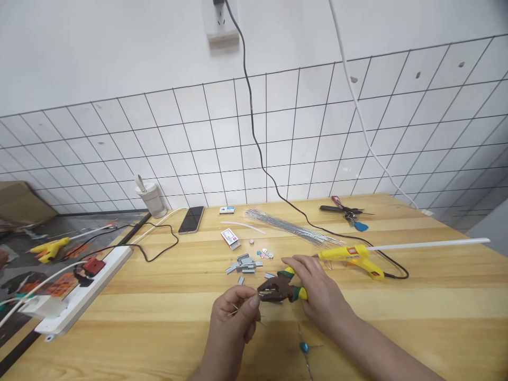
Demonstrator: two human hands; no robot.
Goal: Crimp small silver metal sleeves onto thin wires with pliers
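Observation:
In the head view my right hand [322, 291] is wrapped round the yellow and green handles of a pair of pliers [279, 289]. Their dark jaws point left and meet the fingertips of my left hand [236, 320]. That hand is closed in a pinch on thin metal wire [233, 308], partly hidden by the fingers. Whether the jaws bite on the wire I cannot tell. Below the pliers lies a blue gem with thin wires [304, 347]. Just beyond my hands sits a pile of grey staple strips [244, 263].
A yellow glue gun [353, 256] with a long white stick lies at right. Behind are a bundle of wires [291, 227], small boxes [230, 239], gems [265, 254], a phone [191, 219] and keys [351, 216]. A power strip [85, 288] edges the left; a black cable crosses the table.

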